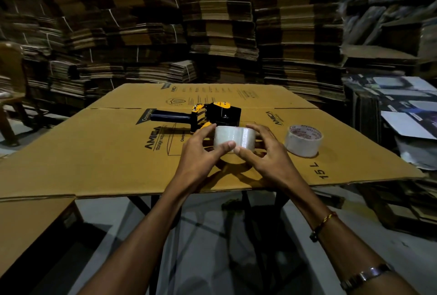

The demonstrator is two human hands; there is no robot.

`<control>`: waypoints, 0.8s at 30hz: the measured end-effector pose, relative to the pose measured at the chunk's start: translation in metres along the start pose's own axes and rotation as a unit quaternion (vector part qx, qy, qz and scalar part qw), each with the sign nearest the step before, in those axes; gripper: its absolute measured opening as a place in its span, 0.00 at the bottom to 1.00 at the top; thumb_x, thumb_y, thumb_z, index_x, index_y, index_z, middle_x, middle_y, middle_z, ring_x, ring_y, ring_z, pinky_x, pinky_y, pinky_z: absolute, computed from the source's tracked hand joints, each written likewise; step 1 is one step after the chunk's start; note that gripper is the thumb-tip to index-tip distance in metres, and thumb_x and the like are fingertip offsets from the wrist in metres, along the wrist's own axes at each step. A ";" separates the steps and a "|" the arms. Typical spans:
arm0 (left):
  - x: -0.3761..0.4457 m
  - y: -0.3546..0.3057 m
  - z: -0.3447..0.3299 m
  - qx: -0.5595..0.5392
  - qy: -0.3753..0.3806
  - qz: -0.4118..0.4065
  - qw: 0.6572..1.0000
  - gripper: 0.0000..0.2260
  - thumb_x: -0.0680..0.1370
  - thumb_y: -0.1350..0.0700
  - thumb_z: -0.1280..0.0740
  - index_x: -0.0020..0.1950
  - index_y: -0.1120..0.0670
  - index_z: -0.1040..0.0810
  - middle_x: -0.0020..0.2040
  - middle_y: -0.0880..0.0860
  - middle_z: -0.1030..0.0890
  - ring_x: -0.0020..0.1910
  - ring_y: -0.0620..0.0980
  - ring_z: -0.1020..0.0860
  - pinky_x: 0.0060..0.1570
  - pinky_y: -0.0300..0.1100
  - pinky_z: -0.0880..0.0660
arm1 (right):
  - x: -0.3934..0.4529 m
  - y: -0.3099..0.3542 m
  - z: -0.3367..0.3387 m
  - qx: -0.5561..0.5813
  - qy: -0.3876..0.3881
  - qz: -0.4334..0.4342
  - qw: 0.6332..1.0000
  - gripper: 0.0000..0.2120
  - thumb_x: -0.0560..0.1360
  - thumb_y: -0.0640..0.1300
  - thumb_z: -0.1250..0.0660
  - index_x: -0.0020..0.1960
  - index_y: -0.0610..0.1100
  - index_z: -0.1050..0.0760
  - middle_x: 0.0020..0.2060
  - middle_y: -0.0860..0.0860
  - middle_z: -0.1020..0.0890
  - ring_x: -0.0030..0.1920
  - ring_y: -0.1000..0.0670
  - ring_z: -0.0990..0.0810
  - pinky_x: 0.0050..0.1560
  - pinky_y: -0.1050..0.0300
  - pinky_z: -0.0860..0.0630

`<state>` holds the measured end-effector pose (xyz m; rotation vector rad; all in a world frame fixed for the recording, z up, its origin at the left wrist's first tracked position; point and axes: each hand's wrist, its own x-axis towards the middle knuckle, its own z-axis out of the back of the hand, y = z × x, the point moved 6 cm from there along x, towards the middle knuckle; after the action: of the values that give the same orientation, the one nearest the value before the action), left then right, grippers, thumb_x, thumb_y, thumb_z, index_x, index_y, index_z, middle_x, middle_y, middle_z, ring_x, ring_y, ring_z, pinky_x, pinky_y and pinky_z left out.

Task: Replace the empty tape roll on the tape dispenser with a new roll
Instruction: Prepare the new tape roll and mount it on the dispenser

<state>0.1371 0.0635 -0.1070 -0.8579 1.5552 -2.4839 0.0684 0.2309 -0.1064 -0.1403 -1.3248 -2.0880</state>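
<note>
Stacked cardboard surrounds the desk [94,152]; both hands, left [201,152] and right [264,152], close their grip on a clear tape roll [234,139] just before the tape dispenser [212,115].

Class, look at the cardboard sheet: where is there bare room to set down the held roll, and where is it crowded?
Free: the sheet's left side, below the dispenser's handle, and the near right corner, in front of the second roll. Crowded: the centre, where both hands hold the clear roll just before the dispenser.
</note>
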 end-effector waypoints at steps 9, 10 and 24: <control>-0.001 0.002 -0.001 -0.012 0.014 0.017 1.000 0.31 0.75 0.47 0.28 0.76 0.50 0.34 0.74 0.53 0.32 0.63 0.47 0.29 0.45 0.31 0.28 | 0.000 -0.002 0.003 0.035 0.016 -0.005 0.999 0.29 0.78 0.45 0.31 0.76 0.55 0.35 0.67 0.50 0.27 0.60 0.52 0.23 0.40 0.67 0.22; -0.001 0.003 -0.001 -0.023 0.016 0.019 0.999 0.31 0.75 0.47 0.29 0.76 0.51 0.34 0.73 0.53 0.30 0.62 0.47 0.29 0.45 0.32 0.27 | 0.000 -0.001 0.004 0.041 0.013 -0.005 0.999 0.28 0.78 0.45 0.31 0.76 0.56 0.35 0.65 0.51 0.27 0.58 0.55 0.23 0.39 0.68 0.22; 0.002 -0.001 -0.001 -0.037 0.018 0.007 0.999 0.32 0.72 0.52 0.25 0.74 0.52 0.31 0.69 0.49 0.30 0.56 0.42 0.27 0.35 0.24 0.26 | 0.001 -0.001 0.006 0.055 -0.034 -0.011 0.998 0.18 0.77 0.45 0.31 0.65 0.55 0.29 0.60 0.51 0.24 0.57 0.52 0.21 0.50 0.50 0.17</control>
<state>0.1352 0.0645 -0.1055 -0.8132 1.6678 -2.4604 0.0652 0.2362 -0.1038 -0.1513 -1.4859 -2.0386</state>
